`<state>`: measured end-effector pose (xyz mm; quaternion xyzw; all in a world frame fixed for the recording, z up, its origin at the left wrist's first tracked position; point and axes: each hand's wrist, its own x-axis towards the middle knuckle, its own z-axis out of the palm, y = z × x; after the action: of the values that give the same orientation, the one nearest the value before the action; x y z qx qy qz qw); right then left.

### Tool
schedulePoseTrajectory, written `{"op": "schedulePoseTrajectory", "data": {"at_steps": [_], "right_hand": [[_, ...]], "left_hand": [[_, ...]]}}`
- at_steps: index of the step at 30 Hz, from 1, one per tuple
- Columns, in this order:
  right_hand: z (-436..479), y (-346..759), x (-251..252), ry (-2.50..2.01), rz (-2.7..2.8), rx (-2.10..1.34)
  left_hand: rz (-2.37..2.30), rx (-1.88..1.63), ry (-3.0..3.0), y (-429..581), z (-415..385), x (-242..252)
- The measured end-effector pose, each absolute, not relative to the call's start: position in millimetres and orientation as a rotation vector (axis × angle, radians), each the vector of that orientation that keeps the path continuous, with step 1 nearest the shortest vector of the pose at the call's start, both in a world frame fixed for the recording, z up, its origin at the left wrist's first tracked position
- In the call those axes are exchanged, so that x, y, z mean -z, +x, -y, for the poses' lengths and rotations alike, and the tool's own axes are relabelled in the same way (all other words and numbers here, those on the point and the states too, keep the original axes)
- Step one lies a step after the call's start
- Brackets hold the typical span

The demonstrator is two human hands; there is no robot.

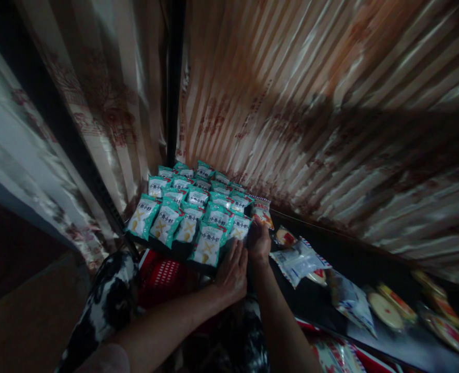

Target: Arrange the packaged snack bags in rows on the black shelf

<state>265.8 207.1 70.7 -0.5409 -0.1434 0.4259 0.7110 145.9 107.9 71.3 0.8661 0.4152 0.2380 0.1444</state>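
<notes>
Teal-and-white snack bags [190, 198] stand in close rows at the left end of a dark shelf. My left hand [232, 272] lies at their front right corner, its fingers stretched out and touching the nearest bags. Just right of it, my right hand [259, 242] is closed at the lower edge of a red-and-white snack bag [262, 211], which leans beside the teal rows. Its fingers are partly hidden, and the scene is dim.
Silver-backed bags [300, 259] and round wrapped snacks [385, 311] lie scattered along the shelf [330, 241] to the right. Corrugated sheeting [291, 103] rises behind, and a dark post [174, 83] stands at the corner. A red crate [163, 272] is below.
</notes>
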Motion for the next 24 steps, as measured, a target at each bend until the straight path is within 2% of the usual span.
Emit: {"op": "schedulePoseTrajectory", "data": {"at_steps": [20, 24], "right_hand": [[-144, 234, -92, -1.209, 0.498, -0.708], [-114, 222, -86, -1.245, 0.624, -0.674]], "left_hand": [[-1.158, -0.918, 2.546, 110, -79, -69], [-1.318, -1.007, 2.577, 82, -68, -59]]}}
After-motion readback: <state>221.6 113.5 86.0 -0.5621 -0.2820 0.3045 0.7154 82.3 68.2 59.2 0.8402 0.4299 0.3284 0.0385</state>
